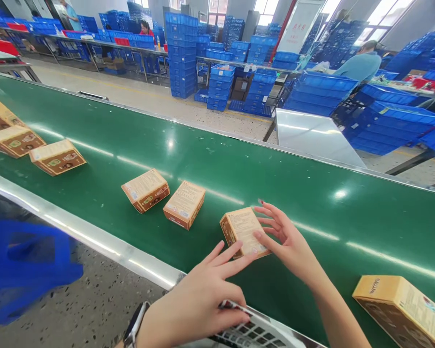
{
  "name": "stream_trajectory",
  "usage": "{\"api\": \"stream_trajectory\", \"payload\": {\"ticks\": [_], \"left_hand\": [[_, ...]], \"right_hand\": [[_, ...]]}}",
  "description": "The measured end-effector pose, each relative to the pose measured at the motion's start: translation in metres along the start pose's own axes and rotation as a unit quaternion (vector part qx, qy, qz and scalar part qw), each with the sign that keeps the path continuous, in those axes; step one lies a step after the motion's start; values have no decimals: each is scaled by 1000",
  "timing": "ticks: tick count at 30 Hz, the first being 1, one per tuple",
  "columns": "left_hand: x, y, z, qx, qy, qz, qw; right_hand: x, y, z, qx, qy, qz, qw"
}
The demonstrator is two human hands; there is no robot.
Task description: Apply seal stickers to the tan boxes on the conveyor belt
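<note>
one box (244, 229) on green belt (311, 183), between your hands, seemingly to steady it both sides. right hand (264, 222) loosely open, thumb over printed face. left hand (206, 295): two fingers extended, others curled; cannot tell what thumb grips.

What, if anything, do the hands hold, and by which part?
The right hand is at the right edge of the box, the left hand at its near left corner; whether either grips it is unclear.
</note>
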State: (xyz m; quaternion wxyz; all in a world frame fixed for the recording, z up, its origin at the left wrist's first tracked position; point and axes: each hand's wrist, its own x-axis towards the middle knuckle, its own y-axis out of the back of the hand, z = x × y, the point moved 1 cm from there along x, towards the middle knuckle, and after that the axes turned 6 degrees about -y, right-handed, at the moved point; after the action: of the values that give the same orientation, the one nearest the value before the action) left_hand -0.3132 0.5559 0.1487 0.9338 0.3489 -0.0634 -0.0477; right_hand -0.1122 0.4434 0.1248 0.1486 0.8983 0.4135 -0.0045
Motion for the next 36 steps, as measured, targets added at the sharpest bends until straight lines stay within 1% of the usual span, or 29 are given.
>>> {"api": "stream_trajectory", "payload": {"ticks": [3, 5, 7, 11, 16, 20, 24, 26, 28, 30, 31, 32, 33, 34, 35, 36], "left_hand": [[6, -6, -6, 21, -12, -2, 1000], [7, -11, -7, 23, -23, 5, 999], [8, -14, -6, 17, -25, 9, 1000], [14, -18, -1, 3, -22, -7, 1000], [20, -23, 2, -2, -24, -11, 1000], [24, -29, 4, 0, -37, -2, 999], [30, -34, 4, 8, -64, 6, 998], [33, -37, 3, 9, -74, 1, 997], [35, -38, 3, 3, -87, 1, 996], [33, -38, 4, -11, -91, 16, 996], [31, -36, 5, -25, -85, 25, 996], [28, -34, 6, -40, -67, 32, 996], [25, -32, 7, -57, -37, 35, 997], [21, -29, 8, -78, 1, 35, 996], [18, -25, 9, -102, 43, 35, 993], [14, -21, 9, -130, 85, 35, 987]], "right_hand": [[-7, 2, -9, 41, -52, 35, 997], [-11, 2, -14, 50, -84, 42, 994], [-13, 3, -16, 46, -100, 48, 993], [-14, 9, -15, 29, -113, 53, 992], [-15, 18, -14, -18, -102, 62, 993], [-21, 17, -15, -103, -75, 122, 984], [-25, 16, -13, -145, -61, 191, 969], [-24, 19, -13, -163, -50, 239, 956], [-25, 24, -15, -193, -28, 292, 936], [-32, 29, -21, -232, 5, 320, 919], [-39, 30, -25, -247, 27, 312, 917], [-47, 31, -30, -256, 51, 283, 923], [-56, 30, -35, -258, 77, 232, 935], [-66, 28, -40, -254, 102, 160, 948], [-76, 25, -44, -247, 120, 75, 959], [-85, 21, -46, -241, 125, -10, 962]]}}
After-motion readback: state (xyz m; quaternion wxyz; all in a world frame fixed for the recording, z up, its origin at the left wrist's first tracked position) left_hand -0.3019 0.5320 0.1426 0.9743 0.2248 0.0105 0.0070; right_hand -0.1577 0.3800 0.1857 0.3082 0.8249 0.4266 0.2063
